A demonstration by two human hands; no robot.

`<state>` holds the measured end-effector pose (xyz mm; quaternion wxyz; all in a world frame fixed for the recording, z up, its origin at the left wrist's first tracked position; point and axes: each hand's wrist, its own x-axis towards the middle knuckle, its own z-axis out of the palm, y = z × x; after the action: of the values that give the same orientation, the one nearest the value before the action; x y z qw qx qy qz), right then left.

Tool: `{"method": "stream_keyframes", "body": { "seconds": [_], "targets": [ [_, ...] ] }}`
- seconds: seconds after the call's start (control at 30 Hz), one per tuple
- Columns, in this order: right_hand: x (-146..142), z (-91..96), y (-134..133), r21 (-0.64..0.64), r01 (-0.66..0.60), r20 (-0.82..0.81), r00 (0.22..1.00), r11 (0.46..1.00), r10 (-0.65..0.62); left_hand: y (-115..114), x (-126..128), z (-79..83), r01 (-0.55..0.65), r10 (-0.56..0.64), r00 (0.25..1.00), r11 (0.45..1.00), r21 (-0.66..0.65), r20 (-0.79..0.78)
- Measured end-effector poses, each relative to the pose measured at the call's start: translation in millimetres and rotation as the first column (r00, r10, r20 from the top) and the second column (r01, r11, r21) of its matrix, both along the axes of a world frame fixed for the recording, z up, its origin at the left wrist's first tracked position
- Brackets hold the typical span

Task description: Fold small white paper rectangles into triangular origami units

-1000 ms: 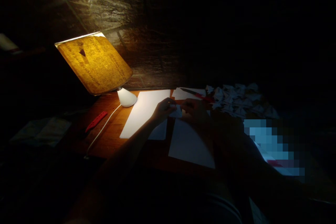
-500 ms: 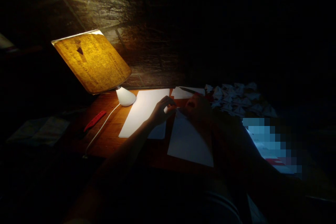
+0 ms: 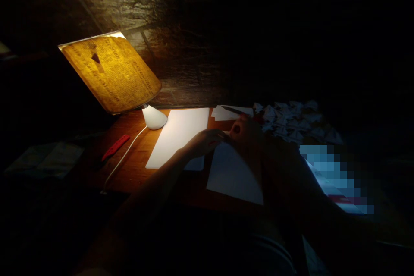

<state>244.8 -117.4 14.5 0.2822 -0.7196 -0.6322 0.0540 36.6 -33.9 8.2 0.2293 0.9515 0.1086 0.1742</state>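
Note:
A sheet of white paper [image 3: 233, 174] lies on the wooden table in front of me, its right part in shadow. At its far end, my left hand [image 3: 207, 140] reaches in from the left, fingers bent together on the paper's edge. Close beside it is my right hand [image 3: 246, 131], thumb and finger curled into a ring at the same edge. Both hands seem to pinch the paper there, though dim light hides the fingertips. Left of the sheet lies a stack of white paper [image 3: 181, 138], partly under my left forearm.
A white-based lamp [image 3: 154, 118] with a newsprint-patterned shade [image 3: 113, 75] lights the table [image 3: 136, 159]. Its cord runs past a red-handled tool [image 3: 115, 147]. Smaller white papers [image 3: 226, 114] lie at the back under a dark pointed blade [image 3: 230, 110]. Several folded paper pieces [image 3: 291, 118] cover the right.
My left hand has turned flatter and moved right along the paper's far edge, closer to my right hand. The right hand has shifted slightly.

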Motion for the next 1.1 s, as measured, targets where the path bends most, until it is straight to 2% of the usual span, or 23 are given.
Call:
{"method": "stream_keyframes", "body": {
  "seconds": [0.23,0.33,0.43,0.53,0.73,0.97,1.1],
  "targets": [
    [5.2,-6.0,3.5,-0.004,-0.002,-0.035,0.999,1.000,0.002,0.6,0.8,-0.1,0.013,-0.014,1.000,1.000,0.019,0.021],
    [8.2,-5.7,4.1,0.009,-0.039,-0.041,0.998,0.999,0.040,0.5,1.7,-0.2,0.009,-0.010,1.000,0.999,0.036,0.016],
    [11.6,-3.0,3.6,-0.022,-0.171,-0.042,0.985,0.985,0.170,-1.7,1.8,0.6,0.013,-0.013,1.000,0.999,0.044,-0.015],
    [16.3,-0.4,3.2,-0.065,-0.315,-0.066,0.948,0.947,0.311,-3.7,1.8,0.7,0.010,-0.007,0.998,0.999,0.053,-0.057],
    [31.0,2.4,6.4,-0.086,-0.481,-0.092,0.876,0.872,0.474,-3.2,1.8,0.4,0.019,-0.017,0.999,0.999,0.049,-0.038],
    [41.0,-0.9,10.4,-0.048,-0.550,-0.126,0.831,0.833,0.542,1.1,1.6,-4.8,0.055,-0.057,0.998,0.994,0.092,0.017],
    [40.4,-2.5,11.7,-0.080,-0.523,-0.123,0.850,0.849,0.512,0.9,1.3,-4.1,0.046,-0.047,0.999,0.993,0.108,0.004]
  ]
}}
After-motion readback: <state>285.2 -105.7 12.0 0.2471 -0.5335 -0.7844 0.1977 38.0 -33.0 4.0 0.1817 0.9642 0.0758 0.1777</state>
